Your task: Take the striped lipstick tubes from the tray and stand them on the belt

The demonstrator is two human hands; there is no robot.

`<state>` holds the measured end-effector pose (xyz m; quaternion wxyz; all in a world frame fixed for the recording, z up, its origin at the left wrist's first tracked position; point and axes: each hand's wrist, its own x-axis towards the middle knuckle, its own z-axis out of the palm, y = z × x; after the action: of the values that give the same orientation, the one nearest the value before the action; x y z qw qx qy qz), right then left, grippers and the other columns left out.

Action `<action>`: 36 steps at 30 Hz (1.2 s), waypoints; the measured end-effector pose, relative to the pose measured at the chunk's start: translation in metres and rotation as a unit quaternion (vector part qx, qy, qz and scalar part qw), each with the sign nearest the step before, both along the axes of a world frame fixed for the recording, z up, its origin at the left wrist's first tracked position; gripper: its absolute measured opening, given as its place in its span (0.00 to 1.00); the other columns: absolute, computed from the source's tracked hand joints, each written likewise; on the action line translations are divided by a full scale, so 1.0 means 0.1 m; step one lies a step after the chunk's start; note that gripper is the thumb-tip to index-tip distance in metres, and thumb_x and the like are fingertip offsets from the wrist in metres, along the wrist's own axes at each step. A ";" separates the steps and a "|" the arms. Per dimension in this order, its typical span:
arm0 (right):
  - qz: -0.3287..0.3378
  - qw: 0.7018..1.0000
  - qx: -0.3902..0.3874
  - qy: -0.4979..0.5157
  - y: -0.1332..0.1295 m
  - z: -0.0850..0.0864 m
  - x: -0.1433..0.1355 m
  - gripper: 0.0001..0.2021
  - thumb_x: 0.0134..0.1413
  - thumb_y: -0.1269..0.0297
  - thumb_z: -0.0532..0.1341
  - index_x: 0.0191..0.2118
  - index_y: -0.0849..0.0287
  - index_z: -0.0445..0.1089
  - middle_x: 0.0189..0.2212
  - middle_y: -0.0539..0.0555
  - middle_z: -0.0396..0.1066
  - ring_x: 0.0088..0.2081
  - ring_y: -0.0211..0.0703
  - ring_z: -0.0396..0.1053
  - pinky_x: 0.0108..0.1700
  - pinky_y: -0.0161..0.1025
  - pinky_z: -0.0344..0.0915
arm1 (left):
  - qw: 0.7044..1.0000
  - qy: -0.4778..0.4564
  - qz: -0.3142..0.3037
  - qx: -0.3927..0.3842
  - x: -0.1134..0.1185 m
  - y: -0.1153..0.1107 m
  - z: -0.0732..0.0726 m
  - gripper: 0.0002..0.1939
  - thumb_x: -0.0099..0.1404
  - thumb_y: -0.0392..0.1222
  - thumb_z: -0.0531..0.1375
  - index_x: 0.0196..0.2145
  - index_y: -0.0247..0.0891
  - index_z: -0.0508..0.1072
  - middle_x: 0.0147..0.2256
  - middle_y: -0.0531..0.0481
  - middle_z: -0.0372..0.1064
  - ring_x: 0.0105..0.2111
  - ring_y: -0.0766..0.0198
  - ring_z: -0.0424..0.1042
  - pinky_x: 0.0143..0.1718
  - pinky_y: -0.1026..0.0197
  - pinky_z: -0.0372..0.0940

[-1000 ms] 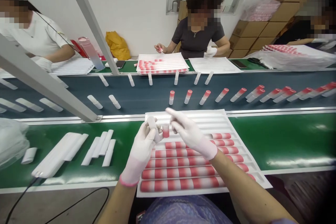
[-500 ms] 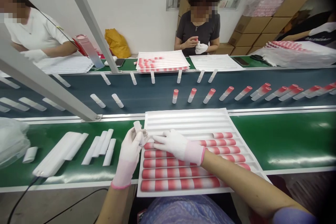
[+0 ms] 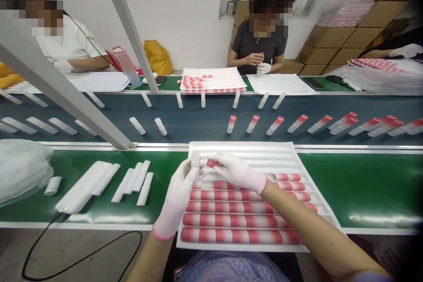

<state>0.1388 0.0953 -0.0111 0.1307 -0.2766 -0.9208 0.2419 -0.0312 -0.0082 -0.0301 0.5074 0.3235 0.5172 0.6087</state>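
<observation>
My left hand, in a white glove with a pink cuff, is closed round an upright short white tube. Just right of it, the gloved fingers of my right hand pinch a small red tube piece; the fingers cover the rest of it. The two pieces are apart. Both hands are above a white ridged tray, where rows of red-and-white tubes lie end to end in the nearer grooves. One shorter row at the right lies beyond my right wrist.
Loose white tubes and a white power strip-like block with a black cable lie left on the green bench. Beyond runs a dark belt with standing white and red-topped tubes. A slanted metal post crosses the left. Co-workers sit opposite.
My right hand has lifted a red piece from the tray's row and moved it up beside my left hand. The left hand still holds the white tube. The whole view has shifted slightly.
</observation>
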 end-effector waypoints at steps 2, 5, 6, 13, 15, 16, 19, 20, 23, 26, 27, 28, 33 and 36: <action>-0.091 0.970 -0.137 0.180 -0.04 0.12 0.05 0.10 0.67 0.66 0.51 0.50 0.58 0.64 0.37 0.53 0.69 0.35 0.40 0.68 0.38 0.40 0.68 | 1.000 0.003 -0.025 -0.003 0.09 -0.01 0.04 0.19 0.65 0.53 0.63 0.47 0.38 0.74 0.44 0.44 0.74 0.44 0.55 0.76 0.52 0.48 0.71; -0.163 0.863 -0.293 0.377 -0.17 0.26 0.04 0.12 0.63 0.63 0.55 0.51 0.58 0.63 0.34 0.50 0.68 0.31 0.38 0.66 0.36 0.40 0.70 | 0.999 0.017 -0.041 0.002 0.25 -0.01 0.14 0.18 0.65 0.53 0.62 0.46 0.37 0.75 0.45 0.43 0.75 0.43 0.55 0.76 0.51 0.50 0.71; -0.173 0.844 -0.311 0.401 -0.21 0.29 0.02 0.13 0.62 0.63 0.56 0.52 0.58 0.63 0.34 0.51 0.69 0.31 0.38 0.67 0.36 0.41 0.70 | 0.999 0.029 -0.044 0.003 0.30 0.00 0.17 0.18 0.66 0.52 0.62 0.46 0.37 0.76 0.45 0.43 0.75 0.43 0.55 0.76 0.50 0.50 0.71; -0.210 0.876 -0.228 0.371 -0.36 0.37 0.07 0.20 0.57 0.66 0.60 0.56 0.52 0.67 0.51 0.56 0.71 0.49 0.46 0.71 0.47 0.45 0.72 | 0.994 0.091 -0.060 -0.019 0.44 0.03 0.30 0.16 0.67 0.49 0.61 0.48 0.40 0.77 0.46 0.45 0.77 0.46 0.53 0.76 0.50 0.53 0.70; -0.207 0.891 -0.213 0.343 -0.36 0.42 0.11 0.18 0.56 0.67 0.61 0.52 0.52 0.70 0.47 0.54 0.74 0.45 0.45 0.72 0.46 0.45 0.72 | 0.991 0.128 -0.041 -0.010 0.43 0.04 0.25 0.14 0.66 0.48 0.62 0.47 0.42 0.77 0.47 0.47 0.77 0.48 0.53 0.75 0.52 0.53 0.68; -0.204 0.896 -0.212 0.333 -0.37 0.44 0.13 0.17 0.55 0.68 0.61 0.51 0.53 0.71 0.45 0.54 0.75 0.42 0.45 0.73 0.45 0.45 0.73 | 0.990 0.136 -0.034 0.001 0.42 0.04 0.22 0.14 0.66 0.48 0.62 0.47 0.43 0.77 0.48 0.47 0.77 0.50 0.53 0.74 0.52 0.54 0.68; -0.211 0.901 -0.208 0.316 -0.40 0.47 0.12 0.13 0.51 0.69 0.64 0.45 0.54 0.72 0.38 0.52 0.75 0.38 0.43 0.72 0.42 0.44 0.73 | 0.992 0.117 -0.035 0.036 0.39 0.04 0.13 0.15 0.66 0.48 0.62 0.48 0.44 0.77 0.51 0.47 0.76 0.53 0.53 0.73 0.55 0.54 0.67; -0.213 0.903 -0.202 0.314 -0.41 0.46 0.10 0.13 0.50 0.69 0.65 0.44 0.54 0.73 0.37 0.51 0.75 0.37 0.42 0.72 0.42 0.43 0.73 | 0.992 0.110 -0.038 0.044 0.39 0.04 0.11 0.15 0.66 0.49 0.63 0.49 0.44 0.77 0.51 0.47 0.75 0.53 0.53 0.72 0.55 0.55 0.67; -0.183 0.911 -0.176 0.325 -0.45 0.44 0.07 0.20 0.51 0.69 0.66 0.51 0.53 0.71 0.40 0.52 0.74 0.39 0.43 0.72 0.43 0.43 0.72 | 0.992 0.103 -0.043 0.057 0.37 0.04 0.07 0.17 0.66 0.49 0.63 0.51 0.44 0.76 0.53 0.47 0.75 0.55 0.53 0.71 0.57 0.55 0.66; -0.123 0.925 -0.130 0.336 -0.48 0.45 0.06 0.19 0.58 0.68 0.63 0.55 0.51 0.70 0.44 0.53 0.74 0.42 0.43 0.72 0.45 0.44 0.72 | 0.993 0.096 -0.039 0.057 0.34 0.04 0.06 0.17 0.66 0.50 0.63 0.51 0.44 0.76 0.52 0.46 0.75 0.54 0.53 0.73 0.56 0.54 0.67; -0.115 0.927 -0.118 0.336 -0.48 0.46 0.06 0.16 0.59 0.68 0.62 0.53 0.52 0.71 0.43 0.53 0.74 0.42 0.43 0.72 0.45 0.44 0.71 | 0.993 0.097 -0.034 0.056 0.34 0.03 0.06 0.17 0.66 0.51 0.63 0.50 0.43 0.77 0.51 0.46 0.76 0.52 0.53 0.74 0.55 0.54 0.68; -0.114 0.929 -0.111 0.334 -0.49 0.47 0.05 0.14 0.59 0.68 0.62 0.50 0.52 0.73 0.42 0.53 0.75 0.42 0.44 0.72 0.45 0.44 0.71 | 0.993 0.102 -0.029 0.054 0.33 0.03 0.06 0.17 0.65 0.51 0.63 0.49 0.43 0.77 0.49 0.46 0.77 0.51 0.53 0.74 0.54 0.54 0.68; -0.117 0.933 -0.114 0.322 -0.48 0.51 0.02 0.09 0.57 0.70 0.63 0.44 0.53 0.74 0.39 0.52 0.75 0.40 0.43 0.72 0.43 0.43 0.71 | 0.992 0.123 0.002 0.036 0.32 0.01 0.09 0.18 0.63 0.53 0.64 0.47 0.42 0.78 0.47 0.45 0.77 0.50 0.51 0.75 0.54 0.52 0.68; -0.102 0.937 -0.097 0.318 -0.51 0.46 0.00 0.08 0.58 0.70 0.62 0.43 0.52 0.73 0.39 0.52 0.74 0.40 0.43 0.71 0.44 0.43 0.71 | 0.993 0.117 -0.001 0.023 0.33 0.03 0.13 0.18 0.61 0.52 0.65 0.46 0.41 0.78 0.46 0.44 0.78 0.49 0.50 0.75 0.53 0.51 0.69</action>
<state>0.1391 0.0440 0.0347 0.4133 -0.2892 -0.7698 0.3911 0.0023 -0.0055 -0.0166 0.4361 0.4044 0.5588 0.5779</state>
